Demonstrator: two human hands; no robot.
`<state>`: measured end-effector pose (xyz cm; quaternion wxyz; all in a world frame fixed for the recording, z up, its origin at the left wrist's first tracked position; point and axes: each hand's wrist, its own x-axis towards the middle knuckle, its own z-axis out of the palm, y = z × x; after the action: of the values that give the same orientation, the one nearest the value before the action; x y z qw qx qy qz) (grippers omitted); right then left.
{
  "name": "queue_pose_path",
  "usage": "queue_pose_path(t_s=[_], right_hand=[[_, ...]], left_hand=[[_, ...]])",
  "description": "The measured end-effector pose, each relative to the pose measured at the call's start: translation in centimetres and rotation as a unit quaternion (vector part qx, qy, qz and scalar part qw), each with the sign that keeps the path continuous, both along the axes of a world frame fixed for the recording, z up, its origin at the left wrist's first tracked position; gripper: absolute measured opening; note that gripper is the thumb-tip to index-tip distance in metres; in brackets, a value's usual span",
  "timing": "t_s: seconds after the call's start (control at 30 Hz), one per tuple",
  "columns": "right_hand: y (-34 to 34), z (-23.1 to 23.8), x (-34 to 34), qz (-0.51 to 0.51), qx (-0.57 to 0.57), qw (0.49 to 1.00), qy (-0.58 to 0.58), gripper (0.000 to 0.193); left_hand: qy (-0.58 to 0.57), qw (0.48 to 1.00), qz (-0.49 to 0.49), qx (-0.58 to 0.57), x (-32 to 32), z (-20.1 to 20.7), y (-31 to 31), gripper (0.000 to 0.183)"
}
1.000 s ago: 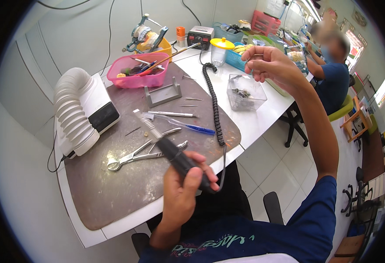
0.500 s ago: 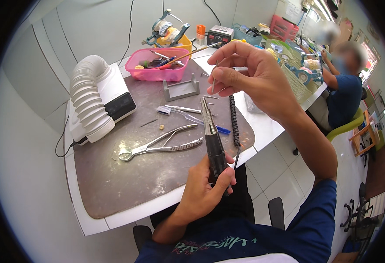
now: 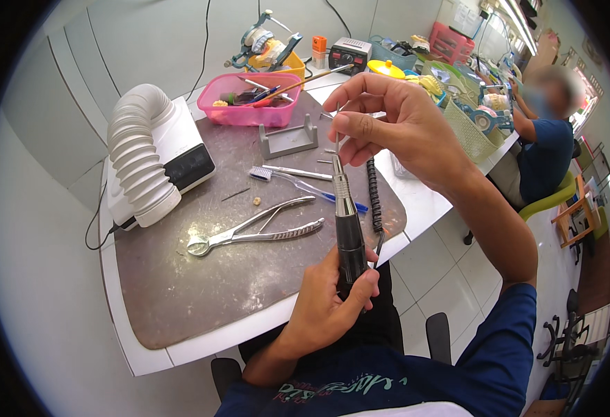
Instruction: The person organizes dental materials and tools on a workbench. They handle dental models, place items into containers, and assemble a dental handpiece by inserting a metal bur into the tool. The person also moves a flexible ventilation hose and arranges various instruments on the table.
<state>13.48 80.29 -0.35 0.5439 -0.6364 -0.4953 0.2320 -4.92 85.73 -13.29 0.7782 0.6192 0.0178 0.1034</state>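
Above the near edge of the desk (image 3: 180, 292), my left hand (image 3: 329, 306) keeps its grip wrapped round the black handpiece (image 3: 347, 222), now raised upright. My right hand (image 3: 395, 125) has come back from the far side, fingertips pinching a thin bur (image 3: 338, 139) at its tip.

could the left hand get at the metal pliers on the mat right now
Probably not without letting go first: the left hand is wrapped around the black handpiece. The metal pliers lie bare on the brown mat, just to its left, with nothing over them.
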Motion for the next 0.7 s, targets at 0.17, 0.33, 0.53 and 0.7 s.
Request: queue_pose_path(t_s=[0.17,0.33,0.53,0.7], right_hand=[[0.1,0.2,0.4,0.009,-0.019,1.000,-0.012,0.021],[0.2,0.0,0.4,0.003,-0.027,1.000,-0.010,0.020],[0.5,0.2,0.4,0.020,-0.053,0.998,0.008,0.019],[1.0,-0.3,0.8,0.023,-0.061,0.997,0.046,0.020]], left_hand=[[-0.001,1.000,-0.004,-0.004,0.0,0.0,0.0,0.028],[0.000,1.000,-0.003,-0.002,0.0,0.1,0.0,0.028],[-0.005,1.000,-0.004,-0.007,0.0,0.1,0.1,0.028],[-0.008,0.999,-0.024,-0.039,-0.1,0.1,0.4,0.029]])
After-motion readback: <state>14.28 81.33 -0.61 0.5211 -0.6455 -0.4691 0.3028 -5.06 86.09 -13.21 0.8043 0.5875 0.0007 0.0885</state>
